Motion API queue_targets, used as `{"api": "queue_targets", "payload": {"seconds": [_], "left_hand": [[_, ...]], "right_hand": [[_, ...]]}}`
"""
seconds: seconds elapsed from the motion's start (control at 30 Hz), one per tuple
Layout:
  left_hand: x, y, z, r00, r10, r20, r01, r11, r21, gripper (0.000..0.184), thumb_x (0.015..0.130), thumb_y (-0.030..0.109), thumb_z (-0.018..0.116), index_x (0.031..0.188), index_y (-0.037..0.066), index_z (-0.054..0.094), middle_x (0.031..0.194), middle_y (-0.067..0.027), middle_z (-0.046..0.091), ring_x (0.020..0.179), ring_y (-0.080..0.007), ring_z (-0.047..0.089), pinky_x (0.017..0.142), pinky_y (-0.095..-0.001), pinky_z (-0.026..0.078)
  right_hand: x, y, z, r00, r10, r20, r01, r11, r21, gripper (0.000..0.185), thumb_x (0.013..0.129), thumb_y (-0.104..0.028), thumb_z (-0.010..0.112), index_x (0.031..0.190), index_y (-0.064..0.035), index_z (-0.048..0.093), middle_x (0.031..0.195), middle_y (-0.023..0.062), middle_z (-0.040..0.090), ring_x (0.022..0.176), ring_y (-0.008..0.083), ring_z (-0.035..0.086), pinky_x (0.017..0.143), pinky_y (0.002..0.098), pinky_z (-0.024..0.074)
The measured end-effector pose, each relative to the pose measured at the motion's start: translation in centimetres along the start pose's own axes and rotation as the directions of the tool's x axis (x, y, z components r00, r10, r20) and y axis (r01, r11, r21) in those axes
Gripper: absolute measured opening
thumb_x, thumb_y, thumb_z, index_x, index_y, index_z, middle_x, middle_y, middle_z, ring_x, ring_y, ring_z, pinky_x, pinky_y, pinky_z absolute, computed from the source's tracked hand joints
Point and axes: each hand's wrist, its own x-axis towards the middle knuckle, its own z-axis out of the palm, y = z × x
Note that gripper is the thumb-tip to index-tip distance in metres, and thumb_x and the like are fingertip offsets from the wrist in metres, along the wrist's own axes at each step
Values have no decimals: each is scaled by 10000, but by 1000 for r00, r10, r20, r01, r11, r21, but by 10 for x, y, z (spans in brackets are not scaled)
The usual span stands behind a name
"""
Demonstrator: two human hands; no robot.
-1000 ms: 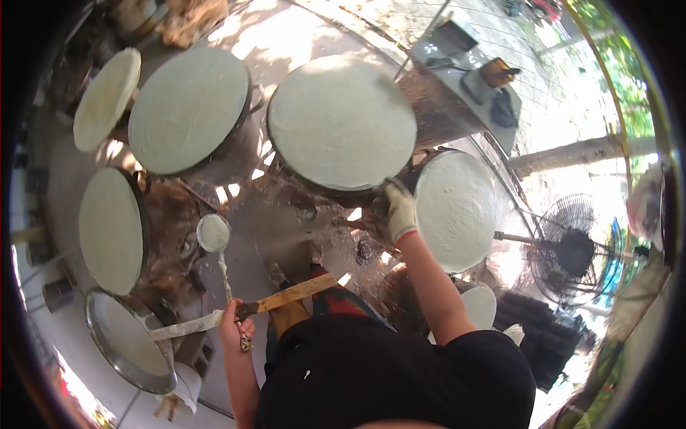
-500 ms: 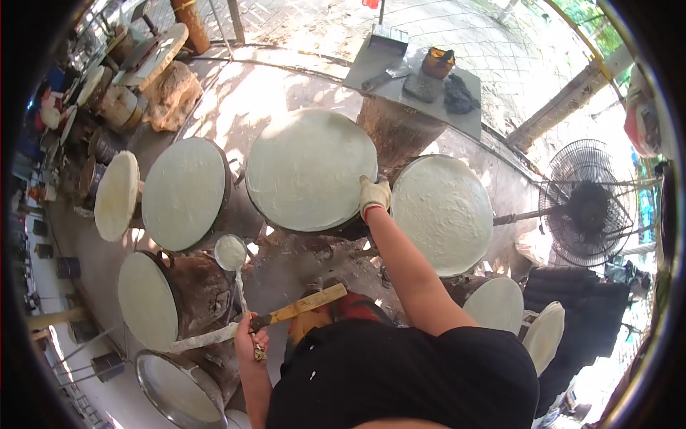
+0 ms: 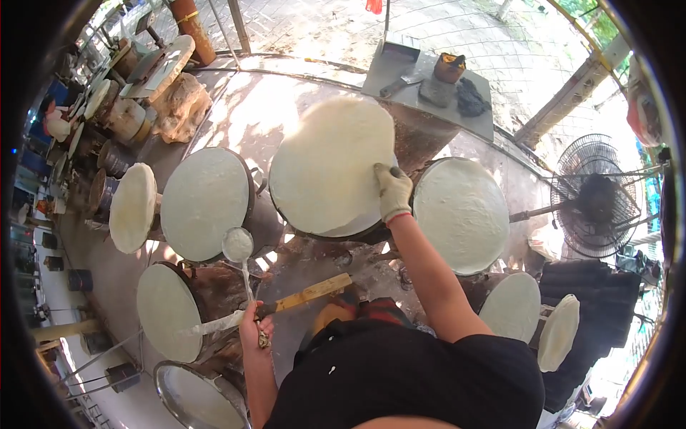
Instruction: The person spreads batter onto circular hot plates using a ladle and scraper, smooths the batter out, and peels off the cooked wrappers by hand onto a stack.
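My left hand (image 3: 256, 327), bare, is closed round the handles of a ladle (image 3: 237, 244) with a white-coated bowl and a long flat wooden spatula (image 3: 311, 292) whose other end is coated white. In a whitish glove, my right hand (image 3: 393, 190) is closed at the right edge of a large round pale sheet (image 3: 332, 161), pinching it. This sheet lies on a round dark-rimmed pan, and its far edge reaches past the rim. To the right sits another round pan with a bumpy white layer (image 3: 461, 216).
More white-covered rounds stand left (image 3: 204, 204), (image 3: 168, 312) and right (image 3: 510, 307). A metal basin (image 3: 166, 375) of white liquid is lower left. A fan (image 3: 597, 196) stands right. A grey table (image 3: 386, 75) holds tools and a block. Black rolls (image 3: 589, 293) lie lower right.
My right hand has moved from the pan's near rim onto the sheet's right edge. The sheet has shifted away from the pan's near rim. The view has tilted and swung.
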Motion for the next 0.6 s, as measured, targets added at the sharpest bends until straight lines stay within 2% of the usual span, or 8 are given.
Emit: {"api": "queue_targets", "payload": {"seconds": [0.1,0.2,0.3,0.33,0.43,0.5,0.57,0.6], "left_hand": [[-20,9,32,998,10,-65,-5,998,69,176,928,265,548,932,90,568,591,27,408,399,-60,331,334,-200,280],[-17,9,35,991,21,-135,-6,994,111,169,926,258,545,934,91,568,561,27,402,399,-60,331,328,-201,273],[-6,12,24,999,-46,-27,50,989,143,170,936,237,526,930,72,565,613,4,472,400,-55,346,319,-194,282],[3,14,23,994,-86,63,77,988,134,175,940,229,519,927,60,563,658,-8,513,401,-52,353,314,-190,287],[-1,12,58,999,-45,-11,47,971,234,196,946,226,509,927,37,559,690,-8,539,389,-54,356,302,-180,300],[10,21,74,995,-96,15,89,963,255,197,948,228,506,929,39,557,691,-10,540,390,-53,357,303,-180,300],[-5,23,85,991,-124,54,100,941,324,223,955,235,503,916,23,556,692,-23,546,407,-54,388,309,-174,329],[1,29,84,986,-151,78,117,936,331,228,955,237,505,925,19,559,690,-22,545,408,-53,388,309,-175,329]], "right_hand": [[5,-9,-30,995,34,-91,-14,976,216,177,799,-195,682,834,-22,678,761,20,641,598,129,548,563,256,443],[14,38,-53,967,107,-230,-54,972,227,181,794,-182,686,858,-13,672,768,28,640,596,148,551,570,274,452],[42,98,-101,931,129,-342,-170,981,-93,299,748,-218,736,927,11,664,833,73,648,657,162,566,622,318,472],[37,81,-111,932,134,-338,-150,988,-23,295,748,-218,735,924,8,664,834,72,648,657,155,563,619,325,470],[1,15,-171,936,34,-351,43,977,211,267,749,-211,728,918,-13,668,801,55,642,648,140,560,598,309,466],[-2,16,-238,875,25,-483,-36,999,-13,250,756,-196,718,927,-20,672,766,44,636,641,126,559,581,291,462],[-51,-5,-286,837,-17,-547,119,981,151,251,762,-196,714,931,-14,678,719,24,622,628,117,557,571,277,464],[-51,12,-311,799,-58,-599,108,993,48,292,765,-254,700,920,-7,686,747,62,649,666,130,582,626,288,476]]}}
